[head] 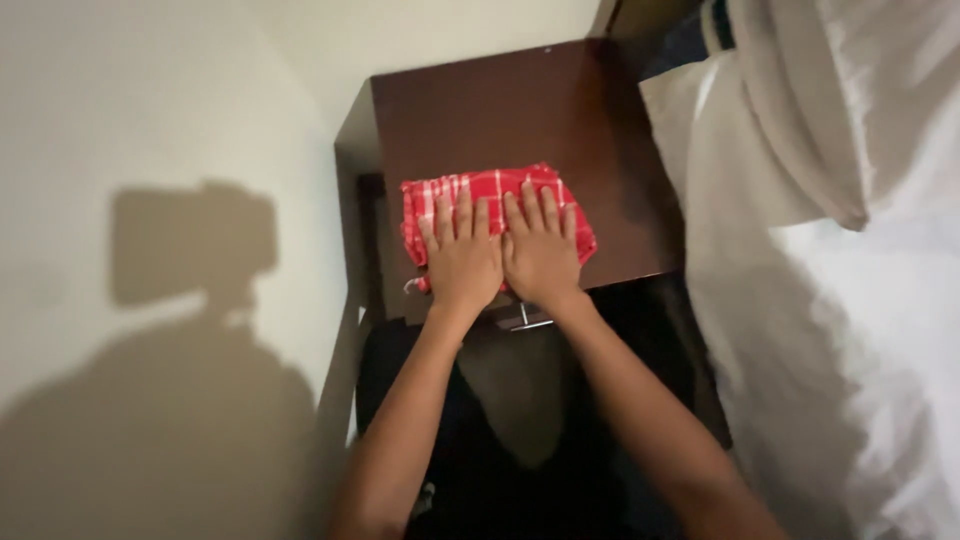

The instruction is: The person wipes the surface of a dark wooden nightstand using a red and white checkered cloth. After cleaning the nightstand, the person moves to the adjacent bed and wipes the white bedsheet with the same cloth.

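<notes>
Two flat hands (502, 255) on red checked cloth (495, 190)

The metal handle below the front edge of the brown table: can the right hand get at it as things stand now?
Probably yes. The right hand lies flat on the red checked cloth, just above the metal handle; nothing blocks the handle.

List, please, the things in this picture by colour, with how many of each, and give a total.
Red and white checked: 1, the folded cloth under the left hand and right hand
Dark brown: 1, the small table
White: 1, the bedding
Total: 3
</notes>
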